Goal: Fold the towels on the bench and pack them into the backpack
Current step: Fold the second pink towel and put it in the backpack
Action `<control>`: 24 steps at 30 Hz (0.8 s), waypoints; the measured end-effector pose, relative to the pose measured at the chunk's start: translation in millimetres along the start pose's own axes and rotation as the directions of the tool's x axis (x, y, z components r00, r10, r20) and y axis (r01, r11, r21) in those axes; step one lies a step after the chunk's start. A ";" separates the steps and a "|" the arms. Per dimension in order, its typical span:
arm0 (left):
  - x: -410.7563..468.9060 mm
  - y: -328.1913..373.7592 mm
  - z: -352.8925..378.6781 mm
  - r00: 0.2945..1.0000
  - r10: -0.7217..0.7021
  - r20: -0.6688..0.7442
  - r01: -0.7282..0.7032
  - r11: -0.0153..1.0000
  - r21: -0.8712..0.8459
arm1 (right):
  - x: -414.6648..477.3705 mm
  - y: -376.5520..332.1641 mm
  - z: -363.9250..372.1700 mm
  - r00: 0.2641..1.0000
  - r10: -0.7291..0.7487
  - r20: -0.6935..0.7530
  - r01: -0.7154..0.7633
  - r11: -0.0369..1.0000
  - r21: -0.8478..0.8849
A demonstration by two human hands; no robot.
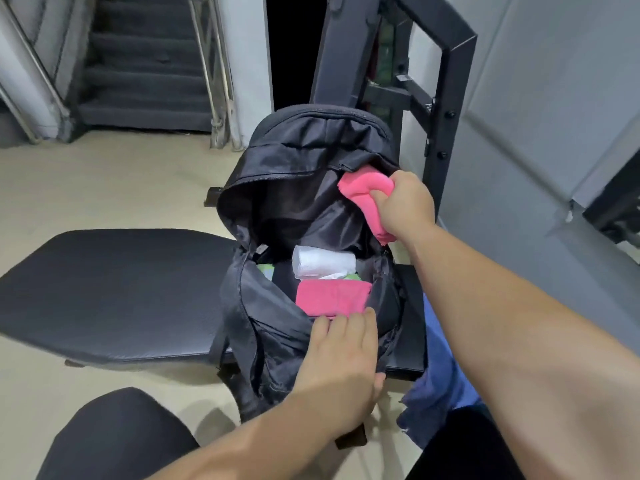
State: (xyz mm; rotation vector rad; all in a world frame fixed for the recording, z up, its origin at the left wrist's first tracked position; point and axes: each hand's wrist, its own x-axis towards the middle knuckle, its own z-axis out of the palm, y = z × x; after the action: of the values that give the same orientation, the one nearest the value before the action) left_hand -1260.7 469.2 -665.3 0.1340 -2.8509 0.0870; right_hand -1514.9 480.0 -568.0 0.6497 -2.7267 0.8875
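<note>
Backpack (pixel 277 209) mouth is gaping wide on the bench (pixel 114 292); rolled white towel (pixel 323 263) and folded pink towel (pixel 332 299) are crowding its floor, apparently leaving room above.

Black backpack (pixel 277 202) lies unzipped on black padded bench (pixel 114 292), flap thrown back toward 12 o'clock. Inside main compartment: folded pink towel (pixel 332 298) at 6 o'clock edge, rolled white towel (pixel 323 263) just beyond it. Second pink towel (pixel 360 195), bunched, at opening's 2 o'clock rim.
</note>
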 end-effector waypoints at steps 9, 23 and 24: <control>-10.9 -17.7 5.7 0.983 0.153 -0.100 -0.154 0.988 -0.001 | -25.8 25.0 -11.6 0.989 -0.117 0.085 0.122 0.991 -0.054; -30.3 -51.0 3.2 0.991 0.119 -0.063 -0.122 0.992 -0.044 | -73.6 -16.6 -16.3 0.712 -0.356 0.605 0.506 0.858 -0.091; -31.3 -51.8 3.0 0.991 0.119 -0.066 -0.122 0.991 -0.051 | -67.9 -23.2 -5.7 0.695 -0.331 0.638 0.472 0.880 -0.058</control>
State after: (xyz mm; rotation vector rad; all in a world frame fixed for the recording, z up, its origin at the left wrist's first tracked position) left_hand -1226.4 420.1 -674.7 -0.0517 -2.7939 0.0375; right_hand -1443.8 490.0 -573.2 1.6624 -2.9233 0.2736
